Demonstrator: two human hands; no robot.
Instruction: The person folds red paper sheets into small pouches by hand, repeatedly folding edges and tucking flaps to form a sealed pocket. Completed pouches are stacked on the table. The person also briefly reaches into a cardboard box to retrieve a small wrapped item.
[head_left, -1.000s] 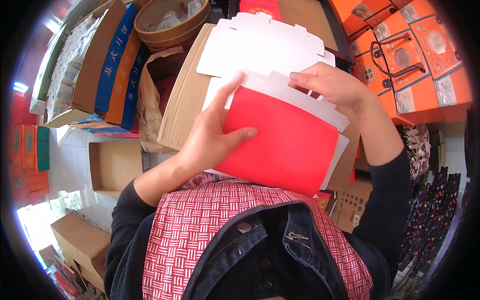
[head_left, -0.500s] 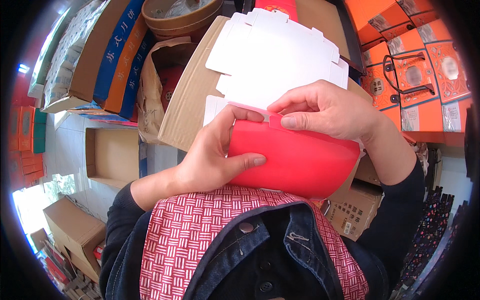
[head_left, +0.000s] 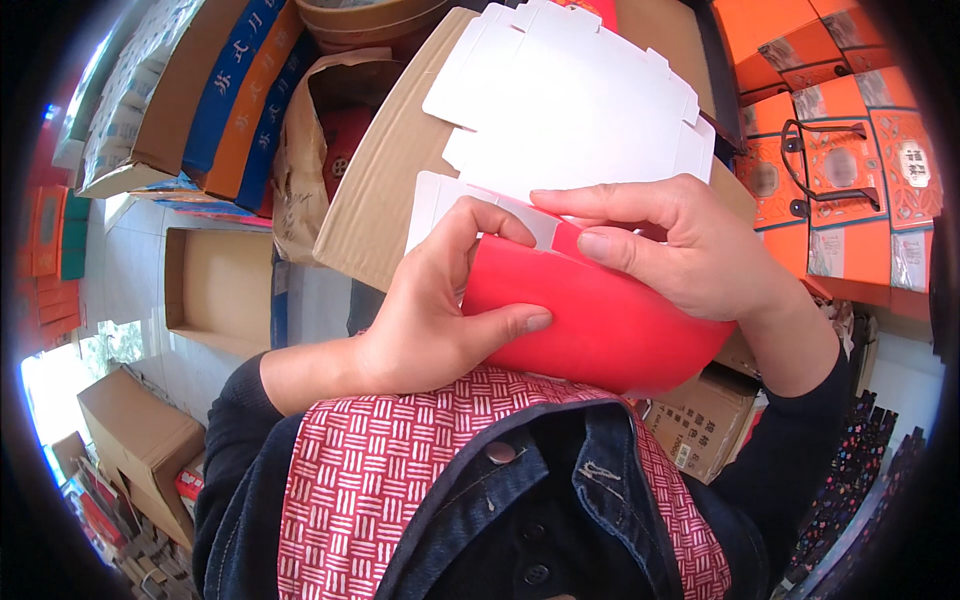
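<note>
A red cardboard box [head_left: 610, 325], partly folded and white on its inner side, lies close against my apron. My left hand [head_left: 440, 310] grips its left end, with the thumb on the red face and bent fingers at the upper edge. At the same edge my right hand [head_left: 680, 235] pinches a red flap between thumb and fingers. Beyond both hands, flat white box blanks [head_left: 570, 105] with cut tabs rest on a brown cardboard sheet [head_left: 385, 170]. The inside of the folded box is mostly hidden.
Orange gift boxes [head_left: 840, 170], one with a dark handle, are stacked at the right. A paper bag [head_left: 305, 160] and a round tub [head_left: 370, 25] stand at the far left. An open carton [head_left: 220, 295] lies on the floor, and a closed carton [head_left: 140, 430] is nearer.
My right fingers have straightened a little along the box edge, and the flap there stands further apart. My left hand keeps its hold. The whole view has shifted slightly.
</note>
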